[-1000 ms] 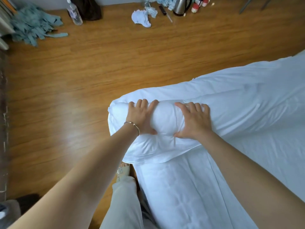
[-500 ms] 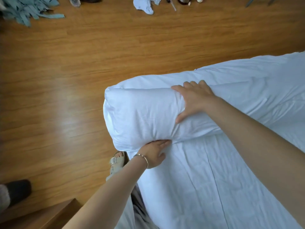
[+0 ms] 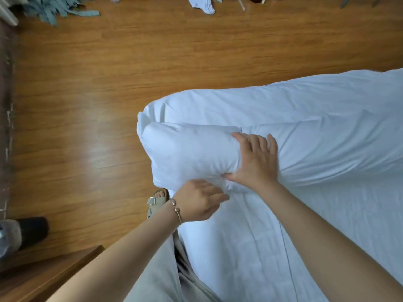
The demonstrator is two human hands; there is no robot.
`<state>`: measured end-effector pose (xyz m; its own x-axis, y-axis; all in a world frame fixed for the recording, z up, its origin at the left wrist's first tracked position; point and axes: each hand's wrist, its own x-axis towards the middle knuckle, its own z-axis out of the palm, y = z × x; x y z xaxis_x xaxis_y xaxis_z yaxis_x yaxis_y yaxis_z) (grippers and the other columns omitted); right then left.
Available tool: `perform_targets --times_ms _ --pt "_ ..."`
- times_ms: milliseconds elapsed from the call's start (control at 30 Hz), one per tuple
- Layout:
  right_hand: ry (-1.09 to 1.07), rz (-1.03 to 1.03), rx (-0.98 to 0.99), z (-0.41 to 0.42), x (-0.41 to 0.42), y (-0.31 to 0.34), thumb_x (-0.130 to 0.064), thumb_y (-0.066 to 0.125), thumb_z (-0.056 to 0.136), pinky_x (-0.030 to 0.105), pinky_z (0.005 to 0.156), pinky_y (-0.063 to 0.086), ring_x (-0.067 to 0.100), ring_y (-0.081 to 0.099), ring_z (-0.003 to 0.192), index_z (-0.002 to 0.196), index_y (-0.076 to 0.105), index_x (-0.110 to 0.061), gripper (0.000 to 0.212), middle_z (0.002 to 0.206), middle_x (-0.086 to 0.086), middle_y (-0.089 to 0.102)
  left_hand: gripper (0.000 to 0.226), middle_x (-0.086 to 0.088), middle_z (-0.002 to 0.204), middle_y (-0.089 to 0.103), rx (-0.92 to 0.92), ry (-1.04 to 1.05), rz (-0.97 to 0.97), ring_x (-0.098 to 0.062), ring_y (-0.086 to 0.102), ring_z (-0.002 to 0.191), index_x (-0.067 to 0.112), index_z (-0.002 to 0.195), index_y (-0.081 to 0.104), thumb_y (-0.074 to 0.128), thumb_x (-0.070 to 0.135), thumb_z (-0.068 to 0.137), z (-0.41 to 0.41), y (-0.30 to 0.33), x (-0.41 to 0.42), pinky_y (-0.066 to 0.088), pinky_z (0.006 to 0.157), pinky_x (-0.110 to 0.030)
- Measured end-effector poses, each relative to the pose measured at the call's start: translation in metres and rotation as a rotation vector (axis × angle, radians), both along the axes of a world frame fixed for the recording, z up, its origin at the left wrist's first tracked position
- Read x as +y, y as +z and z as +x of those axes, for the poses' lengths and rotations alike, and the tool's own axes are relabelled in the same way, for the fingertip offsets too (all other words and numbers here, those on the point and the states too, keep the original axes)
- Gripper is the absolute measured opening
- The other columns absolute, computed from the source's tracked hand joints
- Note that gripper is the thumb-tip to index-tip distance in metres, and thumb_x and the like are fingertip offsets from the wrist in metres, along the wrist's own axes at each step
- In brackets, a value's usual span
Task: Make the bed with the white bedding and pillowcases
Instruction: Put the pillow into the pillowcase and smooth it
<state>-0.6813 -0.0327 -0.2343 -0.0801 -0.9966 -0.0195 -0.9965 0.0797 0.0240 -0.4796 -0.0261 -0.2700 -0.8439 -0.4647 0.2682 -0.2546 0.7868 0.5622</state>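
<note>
Pillow: the white pillow (image 3: 189,153) lies at the corner of the bed, on top of the white sheet, with its end sticking out toward the floor
Bed sheet: the white sheet (image 3: 250,247) is close to the person and has soft lines and wrinkles in it
Trousers: pale grey trousers (image 3: 157,273) show at the bottom, right beside the bed edge
Left hand: the left hand (image 3: 199,201) is at the near, lower edge of the pillow, palm down, with its fingers reaching in toward the white cloth; I cannot tell if this grip pinches the cloth or only touches it
Bracelet: a thin gold bracelet (image 3: 177,211) sits on the left wrist
Right hand: the right hand (image 3: 256,160) lies flat on the pillow with fingers spread and straight, so this grip is not closed, it just presses down
Sandal: one foot in a tan sandal (image 3: 157,200) stands on the floor just beside the bed corner
Wood corner: a brown wood corner (image 3: 50,275) shows at the bottom left
Duvet: a big white duvet (image 3: 316,118) lies behind the pillow and runs off to the right
Floor: the wood floor (image 3: 109,94) is shiny and orange-brown
Far things: a blue-green fringed cloth (image 3: 56,7) lies far off at the top left, and a small white cloth (image 3: 202,5) lies at the top middle
</note>
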Motion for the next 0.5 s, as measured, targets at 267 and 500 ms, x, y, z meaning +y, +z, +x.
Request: perform_targets --times_ms 267,500 --pt "0.018 -0.108 -0.094 0.010 0.073 -0.005 -0.086 0.059 0.046 0.050 0.107 0.027 0.026 0.050 0.121 0.126 0.052 -0.026 0.100 0.129 0.001 0.055 0.052 0.001 0.137 0.050 -0.552 0.592 0.479 -0.029 0.036 0.134 0.042 0.130 0.049 0.023 0.063 0.091 -0.019 0.034 -0.082 0.017 0.110 -0.056" --pt "-0.055 0.374 -0.187 0.001 0.044 0.034 -0.098 0.042 0.042 0.042 0.117 0.005 0.013 0.007 0.147 0.145 0.021 -0.050 0.115 0.159 -0.015 0.014 0.050 0.000 0.130 0.049 -0.505 0.644 0.223 -0.026 0.041 0.123 0.034 0.135 0.044 0.025 0.054 0.092 0.004 0.006 0.026 0.030 0.101 -0.051"
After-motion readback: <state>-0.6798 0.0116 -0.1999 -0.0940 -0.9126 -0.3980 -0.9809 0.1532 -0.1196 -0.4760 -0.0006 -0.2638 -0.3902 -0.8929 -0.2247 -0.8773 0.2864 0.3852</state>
